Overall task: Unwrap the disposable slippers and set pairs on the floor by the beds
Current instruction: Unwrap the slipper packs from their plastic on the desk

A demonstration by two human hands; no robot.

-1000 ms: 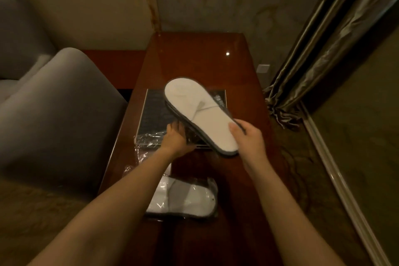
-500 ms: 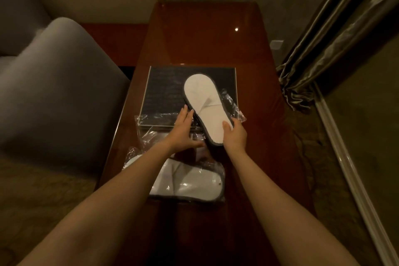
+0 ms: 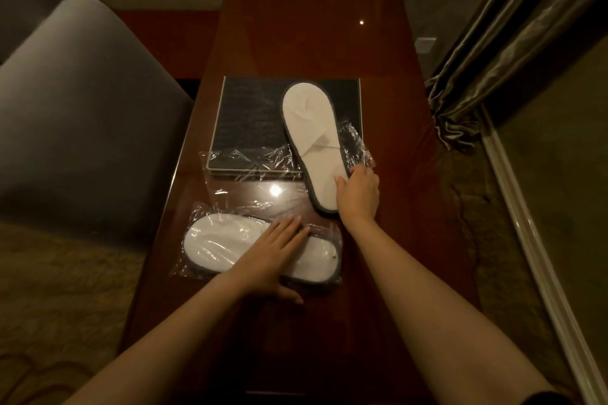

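An unwrapped white slipper (image 3: 311, 128) with a grey edge lies on the dark wooden table (image 3: 309, 23), its toe end over a black tray (image 3: 250, 118). My right hand (image 3: 358, 192) grips its heel end, thumb on top. Its empty clear wrapper (image 3: 256, 171) lies crumpled under and beside it. Nearer to me, a second white slipper pack (image 3: 214, 240) lies sideways in its clear plastic. My left hand (image 3: 273, 253) rests flat on top of that wrapped pack, fingers spread.
A grey armchair (image 3: 85, 102) stands close to the table's left edge. Heavy curtains (image 3: 513, 33) hang at the right, with a pale baseboard (image 3: 539, 260) running along patterned carpet. A wall socket (image 3: 426, 44) sits behind the table's far right corner.
My right hand lowered the unwrapped slipper onto the tray and table. My left hand left it and came back toward me, landing flat on the wrapped pack.
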